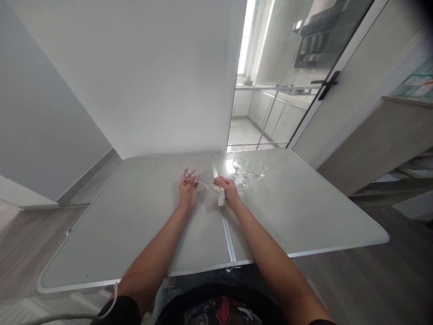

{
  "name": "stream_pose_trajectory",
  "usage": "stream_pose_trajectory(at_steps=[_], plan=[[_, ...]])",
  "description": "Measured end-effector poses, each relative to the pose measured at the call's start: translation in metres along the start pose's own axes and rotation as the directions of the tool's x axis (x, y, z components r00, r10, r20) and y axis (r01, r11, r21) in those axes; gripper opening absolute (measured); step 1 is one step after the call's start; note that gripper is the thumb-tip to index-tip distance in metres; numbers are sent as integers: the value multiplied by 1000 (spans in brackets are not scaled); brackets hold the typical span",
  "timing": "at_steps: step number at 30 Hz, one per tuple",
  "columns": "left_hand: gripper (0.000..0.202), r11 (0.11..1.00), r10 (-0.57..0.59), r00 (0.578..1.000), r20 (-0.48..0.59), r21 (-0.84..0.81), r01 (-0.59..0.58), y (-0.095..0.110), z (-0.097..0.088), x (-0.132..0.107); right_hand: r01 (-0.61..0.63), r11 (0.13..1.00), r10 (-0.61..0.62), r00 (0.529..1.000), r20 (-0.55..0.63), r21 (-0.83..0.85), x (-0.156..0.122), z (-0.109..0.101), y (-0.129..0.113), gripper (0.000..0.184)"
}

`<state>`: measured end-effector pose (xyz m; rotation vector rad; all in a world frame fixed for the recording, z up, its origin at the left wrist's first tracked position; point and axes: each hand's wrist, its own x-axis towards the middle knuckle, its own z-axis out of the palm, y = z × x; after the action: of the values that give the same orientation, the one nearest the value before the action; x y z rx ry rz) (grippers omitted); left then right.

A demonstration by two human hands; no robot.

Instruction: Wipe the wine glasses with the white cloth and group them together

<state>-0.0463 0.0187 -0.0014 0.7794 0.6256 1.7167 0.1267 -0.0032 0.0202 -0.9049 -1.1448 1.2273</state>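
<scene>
My left hand (188, 183) is closed around the bowl of a clear wine glass (203, 183), which lies tilted sideways with its stem and foot toward the right. Just beyond that foot, my right hand (227, 187) grips a crumpled white cloth (221, 197) that hangs below the fingers. Whether the cloth touches the glass I cannot tell. To the right of my right hand, several more stemmed glasses (237, 167) stand upright in a group on the table.
The pale folding table (142, 225) has a metal seam (227, 234) across its middle. A white wall (169, 81) rises behind it. At the back right is a glass door with a black handle (329, 85). Shelves (382, 135) stand to the right.
</scene>
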Motion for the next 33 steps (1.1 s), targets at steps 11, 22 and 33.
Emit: stream_pose_trajectory(at_steps=[11,22,33], plan=[[84,975,64,991,116,205,-87,0,8,-9,265,738,-246,962,119,-621,-8,9,9,29],[81,966,23,944,329,236,-106,3,22,-20,323,518,-266,941,210,-792,-8,7,3,10],[31,846,15,985,174,523,-105,-5,8,-11,132,776,-370,887,-276,-616,-1,-43,-52,34]])
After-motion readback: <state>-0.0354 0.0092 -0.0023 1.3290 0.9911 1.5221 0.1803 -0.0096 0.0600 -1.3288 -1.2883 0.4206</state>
